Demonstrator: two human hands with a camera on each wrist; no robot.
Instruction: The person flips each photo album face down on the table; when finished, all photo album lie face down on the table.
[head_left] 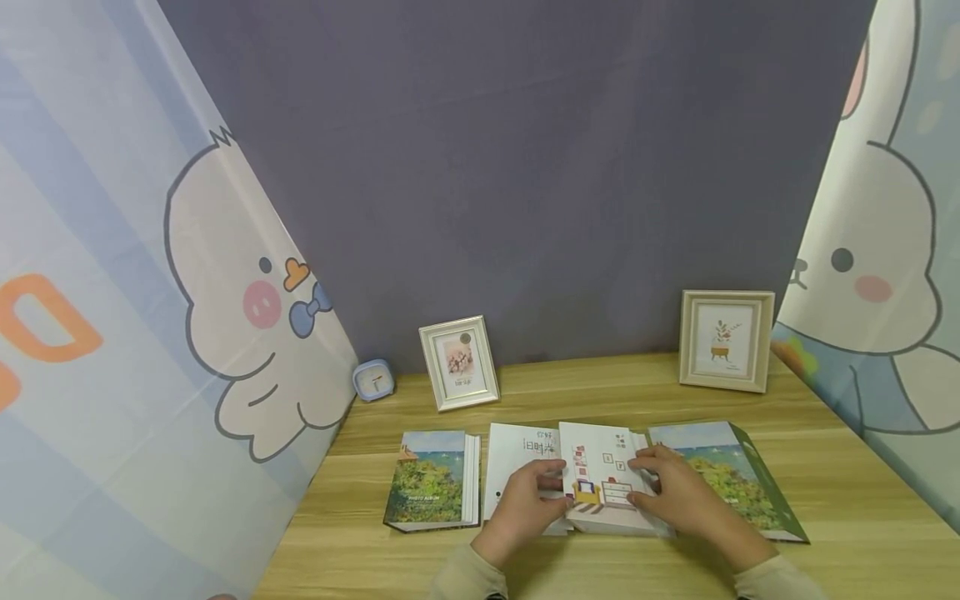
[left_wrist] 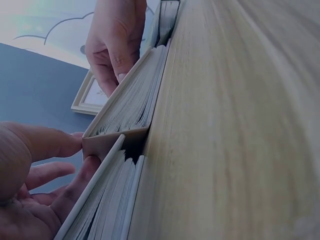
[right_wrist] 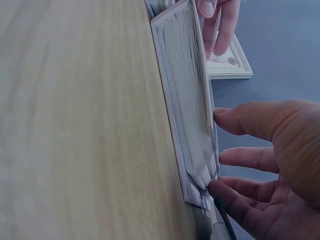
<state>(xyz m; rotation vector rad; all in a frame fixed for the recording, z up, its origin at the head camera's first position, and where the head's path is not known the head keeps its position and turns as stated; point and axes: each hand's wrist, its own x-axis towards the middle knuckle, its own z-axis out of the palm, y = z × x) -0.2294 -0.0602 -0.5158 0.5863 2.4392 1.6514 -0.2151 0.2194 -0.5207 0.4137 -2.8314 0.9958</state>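
A white photo album (head_left: pixel 596 442) with a drawn room on its cover lies between both hands. My left hand (head_left: pixel 525 504) holds its spine side, thumb and fingers against the edge. At the opposite edge, my right hand (head_left: pixel 686 496) pinches the cover; the right wrist view shows the thumb (right_wrist: pixel 240 118) on the cover and fingertips by the page edges. The album's spine (left_wrist: pixel 112 140) leans over the edge of a second white album (head_left: pixel 517 442), which lies to the left, partly covered by my left hand. Its pages (left_wrist: pixel 107 195) show in the left wrist view.
Landscape-covered albums lie on either side, one at left (head_left: pixel 427 479) and one at right (head_left: pixel 727 467), partly behind my right hand. Behind stand a silver picture frame (head_left: pixel 429 358), a cream frame (head_left: pixel 688 337) and a small blue clock (head_left: pixel 373 381) on the wooden table (head_left: pixel 585 379).
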